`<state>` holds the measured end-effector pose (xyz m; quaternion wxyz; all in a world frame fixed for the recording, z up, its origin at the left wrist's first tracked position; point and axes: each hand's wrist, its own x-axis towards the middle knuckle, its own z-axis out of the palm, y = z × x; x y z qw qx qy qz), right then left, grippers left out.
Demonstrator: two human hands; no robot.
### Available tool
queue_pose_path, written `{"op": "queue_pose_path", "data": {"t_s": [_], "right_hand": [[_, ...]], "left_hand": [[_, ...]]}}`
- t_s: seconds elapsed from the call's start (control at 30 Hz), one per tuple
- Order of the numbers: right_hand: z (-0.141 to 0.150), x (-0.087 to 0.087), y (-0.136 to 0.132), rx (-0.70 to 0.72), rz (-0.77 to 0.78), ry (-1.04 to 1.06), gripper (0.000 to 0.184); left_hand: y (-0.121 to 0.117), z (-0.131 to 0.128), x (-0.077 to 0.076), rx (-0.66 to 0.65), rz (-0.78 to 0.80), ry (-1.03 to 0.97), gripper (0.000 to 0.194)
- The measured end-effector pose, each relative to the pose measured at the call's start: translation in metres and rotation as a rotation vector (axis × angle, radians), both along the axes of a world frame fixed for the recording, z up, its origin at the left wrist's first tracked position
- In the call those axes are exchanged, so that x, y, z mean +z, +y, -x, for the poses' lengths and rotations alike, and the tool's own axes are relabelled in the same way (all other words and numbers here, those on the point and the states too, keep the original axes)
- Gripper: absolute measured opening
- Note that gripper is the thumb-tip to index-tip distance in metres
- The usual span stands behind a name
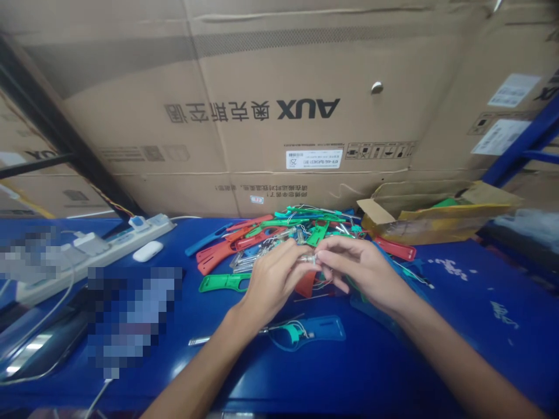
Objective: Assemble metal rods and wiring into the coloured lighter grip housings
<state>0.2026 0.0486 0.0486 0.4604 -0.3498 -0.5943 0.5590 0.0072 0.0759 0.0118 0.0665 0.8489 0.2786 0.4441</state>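
My left hand [275, 269] pinches a small, shiny, partly clear piece [309, 258] between thumb and fingers. The fingertips of my right hand [360, 265] close on the right end of the same piece; its exact kind is too small to make out. Behind both hands lies a heap of flat plastic handles in red, green and blue, among them a red handle [213, 256] and a green handle [222, 283]. Metal rods [244, 262] and thin white wires are mixed in. Nearer me, below the hands, rests a blue handle [325, 329] with a teal part and wires.
An open cardboard box [437, 224] stands at the back right. Small white scraps [454, 269] lie on the blue table [393, 372]. To the left are a power strip [126, 241], a white earbud case [147, 251] and cables. A large carton [244, 64] rises behind.
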Motion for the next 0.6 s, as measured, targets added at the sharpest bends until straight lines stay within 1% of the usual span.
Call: {"op": "queue_pose_path", "data": {"t_s": [0.13,0.27,0.37,0.6], "right_hand": [[-0.003,-0.0013,0.0011,0.042,0.002,0.019,0.019],[-0.0034,-0.0044,0.0032,0.068,0.076,0.078,0.019],[-0.0027,-0.0053,0.0036,0.084,0.115,0.11,0.018],[-0.0043,-0.0065,0.0026,0.091,0.038,0.071,0.019]], "left_hand": [[0.0007,-0.0002,-0.0004,-0.015,-0.018,0.007,0.027],[0.0009,-0.0005,-0.0023,0.02,-0.029,0.019,0.03],[-0.0002,0.0003,-0.0026,0.015,-0.017,0.016,0.03],[-0.0011,0.0055,-0.0003,-0.043,-0.018,0.005,0.028]]}}
